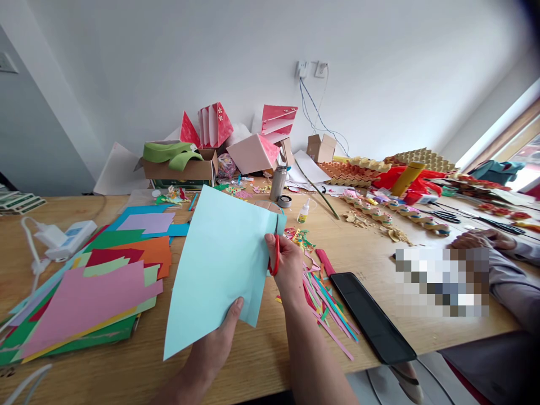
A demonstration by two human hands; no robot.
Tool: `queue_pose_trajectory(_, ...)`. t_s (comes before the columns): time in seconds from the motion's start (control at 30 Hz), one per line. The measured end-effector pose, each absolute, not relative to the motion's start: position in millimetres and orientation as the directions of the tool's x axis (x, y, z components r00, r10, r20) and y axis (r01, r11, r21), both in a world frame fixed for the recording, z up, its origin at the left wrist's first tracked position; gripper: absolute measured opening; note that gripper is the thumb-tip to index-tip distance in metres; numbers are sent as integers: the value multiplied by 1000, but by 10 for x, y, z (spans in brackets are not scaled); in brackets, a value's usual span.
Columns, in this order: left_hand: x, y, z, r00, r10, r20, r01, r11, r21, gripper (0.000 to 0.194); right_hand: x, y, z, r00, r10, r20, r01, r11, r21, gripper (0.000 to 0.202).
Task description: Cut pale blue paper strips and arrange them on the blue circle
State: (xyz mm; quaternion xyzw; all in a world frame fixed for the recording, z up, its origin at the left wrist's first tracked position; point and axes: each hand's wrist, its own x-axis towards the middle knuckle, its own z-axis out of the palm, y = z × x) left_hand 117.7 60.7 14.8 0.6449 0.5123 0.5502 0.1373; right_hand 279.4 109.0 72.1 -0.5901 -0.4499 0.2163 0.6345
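A sheet of light blue paper (215, 264) is held up over the table, tilted toward me. My left hand (223, 332) grips its lower edge, thumb on the front and the fingers hidden behind. My right hand (284, 264) is closed round the red handles of a pair of scissors (275, 256). The blades point away from me and lie at the sheet's right side, where a narrow strip is partly cut along that edge. Beside my right forearm lie thin coloured paper strips (327, 304).
A stack of coloured paper (97, 298) lies at left, near a white power adapter (78, 239). To the right is a black phone-like tablet (371, 315). Behind stand a glue bottle (302, 212), a steel flask (278, 183) and a cardboard box (181, 170). Another person's hands (481, 239) rest at far right.
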Motion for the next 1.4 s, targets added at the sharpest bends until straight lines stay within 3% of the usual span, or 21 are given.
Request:
queue_pose_trajectory(0.53,1183,608,131,-168,836,523,466,-400,789,57,2775,1063,775,491,827,272,190,203,-960,55)
queue_pose_trajectory(0.73,1162,633,173,-204,825,527,446,-401,800,54,2774,1068,797,464,864,196,78,180,-981,53)
queue_pose_trajectory(0.97,872,768,267,-357,886,295,187,-241,952,61,2716,1083,860,356,923,145,46,138,-989,54)
queue_pose_trajectory(1.17,745,845,440,-442,871,215,15,-233,972,57,2728,1194,881,273,955,118,106,92,-990,55)
queue_pose_trajectory(1.4,835,956,451,-361,921,147,-146,-211,966,53,2837,1695,838,167,986,-23,263,-68,-962,56)
